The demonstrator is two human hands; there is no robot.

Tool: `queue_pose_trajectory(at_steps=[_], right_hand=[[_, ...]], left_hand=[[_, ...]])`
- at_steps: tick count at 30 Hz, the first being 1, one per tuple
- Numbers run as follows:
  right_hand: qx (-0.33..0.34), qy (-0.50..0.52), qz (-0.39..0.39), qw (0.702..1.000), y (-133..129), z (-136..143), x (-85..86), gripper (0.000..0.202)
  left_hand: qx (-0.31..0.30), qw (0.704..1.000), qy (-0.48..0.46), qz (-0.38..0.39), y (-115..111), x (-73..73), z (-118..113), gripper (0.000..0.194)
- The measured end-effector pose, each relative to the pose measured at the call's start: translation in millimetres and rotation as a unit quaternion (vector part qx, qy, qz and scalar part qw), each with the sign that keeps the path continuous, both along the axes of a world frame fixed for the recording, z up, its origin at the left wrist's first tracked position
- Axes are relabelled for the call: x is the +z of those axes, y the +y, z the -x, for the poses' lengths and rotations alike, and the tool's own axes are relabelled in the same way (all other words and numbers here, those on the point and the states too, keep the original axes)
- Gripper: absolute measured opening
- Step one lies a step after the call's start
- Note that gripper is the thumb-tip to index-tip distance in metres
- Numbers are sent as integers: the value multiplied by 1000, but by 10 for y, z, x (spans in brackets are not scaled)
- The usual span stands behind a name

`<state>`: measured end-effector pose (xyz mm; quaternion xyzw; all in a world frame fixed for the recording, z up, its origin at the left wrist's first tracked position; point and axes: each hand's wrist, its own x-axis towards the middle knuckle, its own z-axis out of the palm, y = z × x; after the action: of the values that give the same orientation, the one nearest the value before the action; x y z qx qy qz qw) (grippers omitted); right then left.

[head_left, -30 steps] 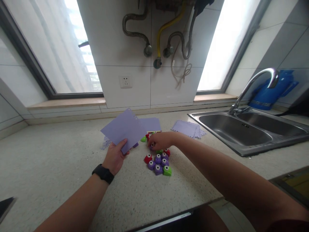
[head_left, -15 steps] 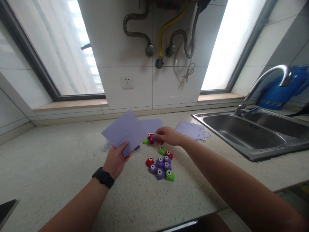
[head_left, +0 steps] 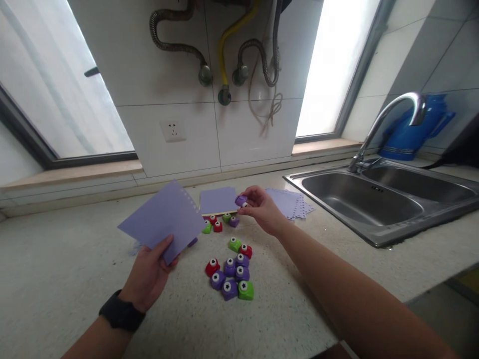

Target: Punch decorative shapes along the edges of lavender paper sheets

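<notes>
My left hand (head_left: pixel 149 276) grips a sheet of purple paper (head_left: pixel 162 219) by its lower corner, the thumb on top. Small punched holes run along the sheet's upper right edge. Raised over the counter, my right hand (head_left: pixel 262 209) pinches a purple craft punch (head_left: pixel 241 201) between thumb and fingers. Below it, several purple, red and green craft punches (head_left: pixel 229 288) stand clustered on the counter. A smaller group of punches (head_left: pixel 217 226) sits farther back, beside the held sheet. One purple punch (head_left: pixel 192 242) is partly hidden under the sheet's edge.
A stack of purple paper (head_left: pixel 217 199) lies at the back of the speckled counter (head_left: pixel 284 294). Hole-edged purple sheets (head_left: pixel 286 202) fan out to its right, near the steel sink (head_left: pixel 337 194) and tap (head_left: pixel 389 117). A blue jug (head_left: pixel 409 129) stands behind the sink.
My right hand has lifted a purple punch up from the back group. The view has shifted to the right, and the sheet stays in my left hand.
</notes>
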<state>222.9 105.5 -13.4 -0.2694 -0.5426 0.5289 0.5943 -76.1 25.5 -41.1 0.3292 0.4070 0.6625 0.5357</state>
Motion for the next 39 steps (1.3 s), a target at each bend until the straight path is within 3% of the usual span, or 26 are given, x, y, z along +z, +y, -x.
queue_pose_trajectory(at_steps=[6,11,14,17,20,23,25,28,32,34,36,39], right_hand=[[14,-55,10,998,-100,9,10,57],[2,-80,-49,996,-170,64,39,54],[-49,-108,-137,983,-224,91,54,45],[-138,-161,-266,940,-292,95,100,38],[-215,-240,-405,856,-377,79,191,37],[-241,-271,-497,788,-446,59,279,37],[-242,-276,-517,774,-467,54,305,37],[-214,-271,-484,804,-460,74,273,38],[-144,-201,-329,911,-422,159,137,42],[-97,-161,-249,950,-413,208,71,43],[-63,-144,-194,968,-416,245,29,44],[-50,-153,-173,972,-445,274,17,43]], left_hand=[[-5,1000,12,-4,-28,7,-6,27],[6,1000,7,7,-29,10,-13,31],[8,1000,15,6,-29,1,-17,33],[12,999,30,5,-36,-12,-24,35],[13,999,46,9,-51,-12,-36,35],[6,998,57,16,-65,0,-48,34],[1,998,60,17,-69,6,-53,36],[-3,998,64,9,-65,2,-56,42],[1,998,63,-4,-58,-15,-58,49],[5,998,62,-12,-58,-17,-59,49],[5,998,63,-18,-60,-14,-58,49],[10,998,60,-14,-65,-6,-54,49]])
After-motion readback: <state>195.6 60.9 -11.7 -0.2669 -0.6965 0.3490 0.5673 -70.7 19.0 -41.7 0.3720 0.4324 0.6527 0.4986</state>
